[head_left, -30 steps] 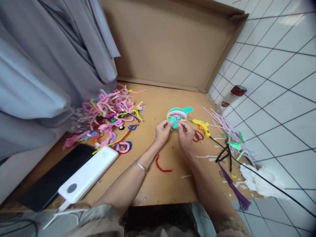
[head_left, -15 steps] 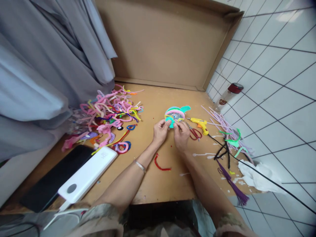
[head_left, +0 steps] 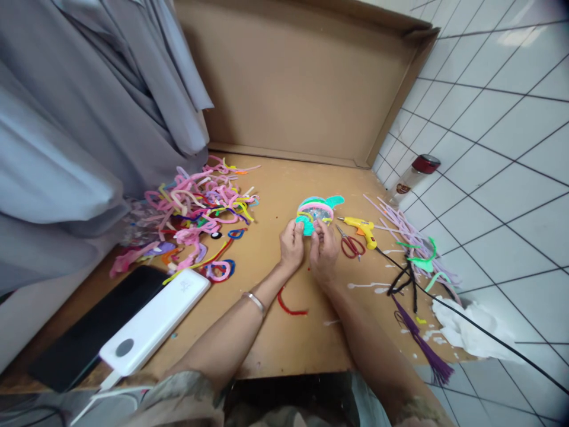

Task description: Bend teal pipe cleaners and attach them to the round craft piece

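Observation:
My left hand (head_left: 292,244) is closed, its thumb and fingers pinching a small fuzzy turquoise pipe-cleaner piece (head_left: 305,226). My right hand (head_left: 323,252) is closed at the right edge of the same piece, fingertips bent against it. Just behind the fingers sits a round pipe-cleaner craft (head_left: 316,206) with pink, green and yellow bands, a see-through middle and a turquoise fin-like part (head_left: 335,201) at its upper right. The hands hide its lower edge. Red-handled scissors (head_left: 352,246) lie right of my right hand. Nearer to me is a curved red pipe-cleaner piece (head_left: 291,309).
A yellow glue gun (head_left: 362,228) with a black cord lies at right, beside lilac pipe cleaners (head_left: 402,228), a purple tassel (head_left: 422,341) and white tissue (head_left: 466,326). Tangled pipe cleaners (head_left: 195,201), a white power bank (head_left: 155,320) and a black phone-like slab (head_left: 98,326) are at left.
The turquoise piece has turned and shifted slightly left in my left hand. My right hand has drawn in closer to my left, uncovering more of the scissors.

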A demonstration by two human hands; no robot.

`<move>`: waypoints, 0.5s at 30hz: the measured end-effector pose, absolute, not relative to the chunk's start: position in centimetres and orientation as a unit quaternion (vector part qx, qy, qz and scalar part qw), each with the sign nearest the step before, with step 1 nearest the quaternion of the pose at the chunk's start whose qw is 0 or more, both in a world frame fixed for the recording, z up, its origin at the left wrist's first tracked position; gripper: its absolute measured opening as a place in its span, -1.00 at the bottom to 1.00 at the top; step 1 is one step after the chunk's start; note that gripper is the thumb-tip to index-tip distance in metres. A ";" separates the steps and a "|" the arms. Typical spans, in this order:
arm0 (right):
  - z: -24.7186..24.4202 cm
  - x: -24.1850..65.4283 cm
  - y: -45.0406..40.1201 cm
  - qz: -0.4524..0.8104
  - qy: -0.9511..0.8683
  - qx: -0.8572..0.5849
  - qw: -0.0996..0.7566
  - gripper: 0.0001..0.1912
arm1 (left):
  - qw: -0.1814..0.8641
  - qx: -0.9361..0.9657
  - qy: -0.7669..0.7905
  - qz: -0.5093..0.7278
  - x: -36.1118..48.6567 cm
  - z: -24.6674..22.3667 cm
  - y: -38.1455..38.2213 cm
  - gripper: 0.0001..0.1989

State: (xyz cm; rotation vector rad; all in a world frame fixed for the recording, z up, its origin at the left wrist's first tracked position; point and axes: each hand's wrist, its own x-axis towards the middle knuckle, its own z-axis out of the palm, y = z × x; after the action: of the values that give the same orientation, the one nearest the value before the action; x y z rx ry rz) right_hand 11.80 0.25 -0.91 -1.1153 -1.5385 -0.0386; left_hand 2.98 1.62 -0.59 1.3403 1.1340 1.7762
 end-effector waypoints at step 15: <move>-2.2 11.6 -0.6 0.011 -0.675 -0.484 0.557 -0.63 | 0.290 0.548 0.454 0.640 2.8 -0.6 0.8 -0.49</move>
State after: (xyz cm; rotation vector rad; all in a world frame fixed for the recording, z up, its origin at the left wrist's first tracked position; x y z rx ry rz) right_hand 11.64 -0.63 -2.17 -1.1436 -1.5928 0.0261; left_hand 2.79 0.77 -0.62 1.4611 1.2106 1.7087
